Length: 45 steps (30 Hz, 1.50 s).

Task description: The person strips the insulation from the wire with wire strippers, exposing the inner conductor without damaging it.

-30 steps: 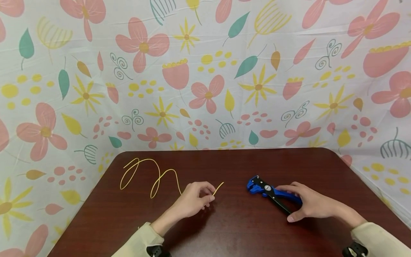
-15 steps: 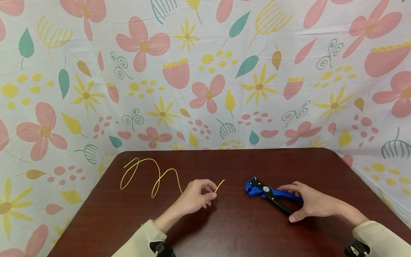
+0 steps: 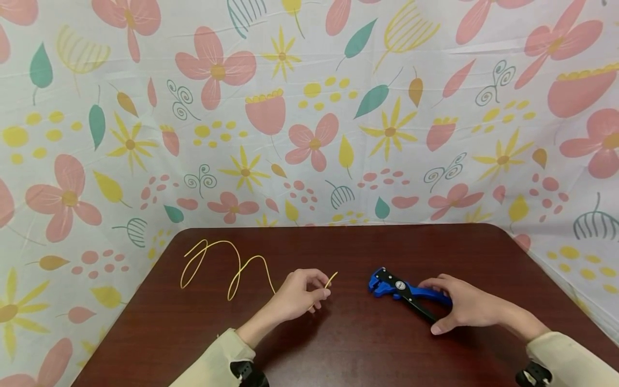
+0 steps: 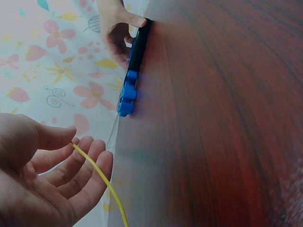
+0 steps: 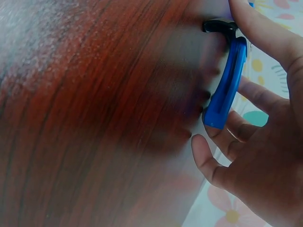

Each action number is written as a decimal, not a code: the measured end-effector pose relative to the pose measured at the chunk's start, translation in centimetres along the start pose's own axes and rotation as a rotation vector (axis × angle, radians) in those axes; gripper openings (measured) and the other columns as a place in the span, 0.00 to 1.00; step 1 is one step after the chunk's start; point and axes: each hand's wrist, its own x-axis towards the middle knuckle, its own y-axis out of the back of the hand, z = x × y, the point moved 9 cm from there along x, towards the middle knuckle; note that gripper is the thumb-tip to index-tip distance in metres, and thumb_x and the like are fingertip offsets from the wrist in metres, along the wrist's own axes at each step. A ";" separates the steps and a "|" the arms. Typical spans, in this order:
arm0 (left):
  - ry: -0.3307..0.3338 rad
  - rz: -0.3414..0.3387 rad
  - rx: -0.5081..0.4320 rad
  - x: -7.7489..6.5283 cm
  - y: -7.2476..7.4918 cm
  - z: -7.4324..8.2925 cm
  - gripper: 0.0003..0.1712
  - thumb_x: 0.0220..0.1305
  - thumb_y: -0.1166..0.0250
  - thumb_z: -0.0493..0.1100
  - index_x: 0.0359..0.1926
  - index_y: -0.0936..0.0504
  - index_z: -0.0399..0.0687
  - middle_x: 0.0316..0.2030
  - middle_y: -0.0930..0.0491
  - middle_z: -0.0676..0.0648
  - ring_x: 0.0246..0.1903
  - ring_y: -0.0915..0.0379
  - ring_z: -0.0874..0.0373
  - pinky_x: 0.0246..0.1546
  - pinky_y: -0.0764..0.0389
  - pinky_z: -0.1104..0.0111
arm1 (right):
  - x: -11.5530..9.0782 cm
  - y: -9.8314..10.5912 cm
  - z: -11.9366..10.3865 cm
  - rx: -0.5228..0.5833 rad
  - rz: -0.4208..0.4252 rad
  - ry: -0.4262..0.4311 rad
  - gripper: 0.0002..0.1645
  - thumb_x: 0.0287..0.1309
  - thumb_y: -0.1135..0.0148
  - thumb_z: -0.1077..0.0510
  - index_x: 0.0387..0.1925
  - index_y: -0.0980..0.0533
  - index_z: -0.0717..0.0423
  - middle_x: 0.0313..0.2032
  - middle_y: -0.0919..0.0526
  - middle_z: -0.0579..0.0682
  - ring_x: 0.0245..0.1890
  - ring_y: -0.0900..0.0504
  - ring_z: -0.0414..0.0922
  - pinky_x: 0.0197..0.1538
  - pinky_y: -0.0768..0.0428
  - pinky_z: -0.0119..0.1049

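In the head view my left hand (image 3: 301,296) pinches a thin yellow wire (image 3: 239,271) near one end, a short tip of it poking out past thumb and index finger. The left wrist view shows the wire (image 4: 98,169) curving down from the thumb tip, the other fingers loosely bent. At the right, my right hand (image 3: 471,306) grips the handles of a blue and black wire stripper (image 3: 400,285), whose head points left towards the wire tip. Seen from the right wrist, the thumb lies by the black handle and fingers curl behind the blue handle (image 5: 226,87).
Both hands are over a dark brown wooden table (image 3: 367,349). The rest of the wire lies in loose loops at the table's back left. Behind hangs a white floral cloth (image 3: 314,188). A dark device sits on each wrist.
My left hand has shifted slightly right, and its thumb is nearer the wire's tip, so less sticks out. The wire stripper has moved slightly left, still in my right hand.
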 end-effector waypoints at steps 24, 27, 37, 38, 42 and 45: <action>-0.023 -0.059 0.065 -1.1 0.7 -0.6 0.09 0.71 0.31 0.35 0.48 0.16 0.34 0.33 0.14 0.40 0.27 0.16 0.48 0.24 0.17 0.67 | 0.2 -0.2 0.1 0.019 0.002 -0.028 0.49 0.47 0.15 0.47 0.68 0.27 0.58 0.54 0.25 0.51 0.53 0.25 0.53 0.50 0.22 0.38; -0.031 -0.062 0.080 -1.3 0.7 -0.5 0.07 0.71 0.31 0.36 0.46 0.16 0.36 0.31 0.14 0.40 0.26 0.16 0.50 0.23 0.21 0.71 | 0.3 -0.3 0.1 0.012 -0.001 -0.041 0.49 0.46 0.15 0.47 0.68 0.27 0.57 0.54 0.25 0.51 0.53 0.25 0.53 0.50 0.22 0.38; -0.034 -0.073 0.064 -1.6 0.6 -0.4 0.01 0.71 0.32 0.33 0.40 0.16 0.41 0.29 0.15 0.39 0.26 0.17 0.47 0.23 0.21 0.71 | 0.4 -0.5 -0.3 -0.010 0.000 -0.062 0.49 0.42 0.15 0.48 0.66 0.27 0.55 0.51 0.26 0.51 0.49 0.26 0.49 0.47 0.23 0.40; -0.032 -0.074 0.066 -1.6 0.6 -0.5 0.01 0.71 0.32 0.33 0.40 0.16 0.40 0.30 0.15 0.39 0.26 0.17 0.48 0.24 0.21 0.71 | 0.4 -0.5 -0.4 -0.010 0.002 -0.060 0.50 0.41 0.15 0.48 0.66 0.27 0.55 0.51 0.27 0.52 0.48 0.26 0.49 0.47 0.23 0.40; -0.033 -0.075 0.066 -1.6 0.7 -0.5 0.03 0.71 0.32 0.34 0.41 0.16 0.37 0.30 0.15 0.38 0.25 0.17 0.50 0.24 0.19 0.70 | 0.3 -0.6 -0.6 -0.009 0.009 -0.055 0.51 0.41 0.15 0.48 0.66 0.28 0.56 0.50 0.28 0.53 0.47 0.28 0.49 0.45 0.25 0.37; -0.036 -0.073 0.066 -1.6 0.7 -0.4 0.03 0.71 0.32 0.34 0.41 0.16 0.36 0.29 0.16 0.38 0.26 0.17 0.49 0.25 0.16 0.64 | 0.3 -0.6 -0.8 0.006 0.018 -0.051 0.51 0.41 0.15 0.49 0.67 0.29 0.57 0.49 0.29 0.53 0.46 0.28 0.49 0.44 0.26 0.36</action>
